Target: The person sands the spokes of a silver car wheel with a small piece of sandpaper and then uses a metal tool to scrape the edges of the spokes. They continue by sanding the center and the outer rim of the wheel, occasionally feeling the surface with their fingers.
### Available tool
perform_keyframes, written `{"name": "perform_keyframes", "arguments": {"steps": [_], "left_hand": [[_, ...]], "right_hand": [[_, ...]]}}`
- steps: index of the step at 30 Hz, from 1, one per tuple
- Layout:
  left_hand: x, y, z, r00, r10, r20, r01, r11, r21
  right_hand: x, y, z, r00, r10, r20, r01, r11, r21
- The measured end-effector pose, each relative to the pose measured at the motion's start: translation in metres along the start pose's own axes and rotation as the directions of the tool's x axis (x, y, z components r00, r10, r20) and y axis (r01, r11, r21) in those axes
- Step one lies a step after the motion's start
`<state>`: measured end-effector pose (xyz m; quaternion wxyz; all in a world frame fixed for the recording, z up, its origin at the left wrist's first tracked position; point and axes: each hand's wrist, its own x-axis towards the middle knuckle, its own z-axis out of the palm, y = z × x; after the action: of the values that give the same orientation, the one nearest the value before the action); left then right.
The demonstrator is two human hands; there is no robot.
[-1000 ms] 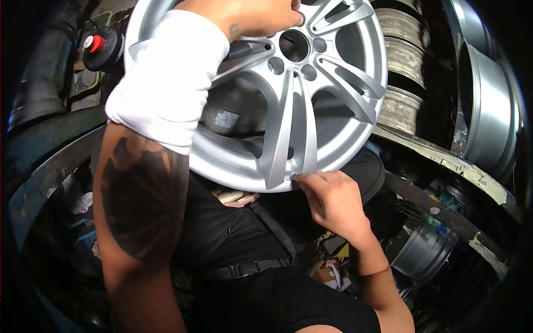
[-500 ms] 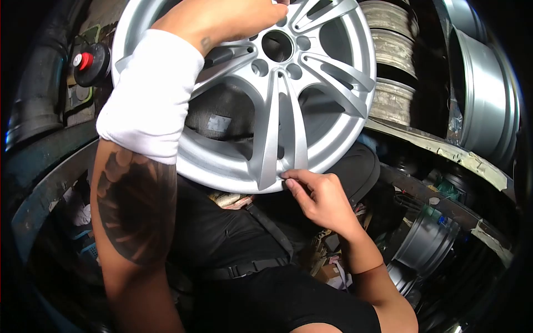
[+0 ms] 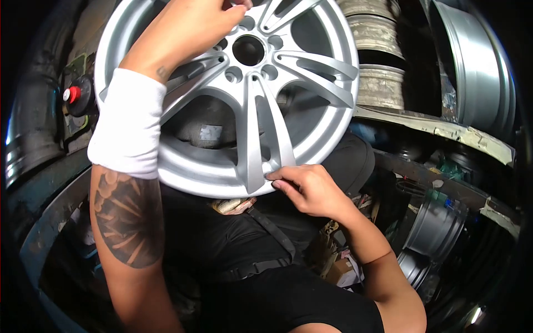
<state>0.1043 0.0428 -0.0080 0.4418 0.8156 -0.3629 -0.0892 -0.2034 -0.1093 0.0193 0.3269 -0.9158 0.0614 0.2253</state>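
A silver alloy wheel (image 3: 256,133) with split spokes fills the upper middle, face up over my lap. My left hand (image 3: 202,25) reaches across its upper left, above the spokes near the hub; its fingers are curled and partly cut off by the top edge. A white sleeve band (image 3: 127,122) covers that forearm. My right hand (image 3: 308,188) is at the wheel's near edge, thumb and forefinger pinched together at the foot of a spoke. Whatever lies between those fingertips is too small to make out.
Worn, stacked rims (image 3: 380,86) stand on a shelf at the upper right, beside a large silver rim (image 3: 480,66). More grey rims (image 3: 436,227) sit lower right. A dark bottle with a red cap (image 3: 71,95) is at left. A black stool or seat (image 3: 352,166) shows beyond the wheel.
The wheel and both hands appear further left in view, while the bottle at left appears lower. My right fingers stay at the same spoke foot.
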Motion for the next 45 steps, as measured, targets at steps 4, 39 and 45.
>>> {"name": "perform_keyframes", "arguments": {"steps": [4,39,45], "left_hand": [[-0.006,0.005,-0.001,1.000,-0.002,-0.005,0.003,1.000,0.027],[-0.030,0.051,0.065,0.458,0.072,0.886,0.405,0.870,-0.280],[-0.028,0.051,0.061,0.505,0.134,0.853,0.347,0.873,-0.342]], "right_hand": [[-0.004,0.001,-0.004,0.999,-0.031,-0.035,0.028,0.996,-0.082],[-0.002,-0.002,0.025,0.744,0.249,-0.620,0.242,0.764,0.598],[0.000,0.009,0.031,0.714,0.212,-0.667,0.237,0.823,0.516]]}}
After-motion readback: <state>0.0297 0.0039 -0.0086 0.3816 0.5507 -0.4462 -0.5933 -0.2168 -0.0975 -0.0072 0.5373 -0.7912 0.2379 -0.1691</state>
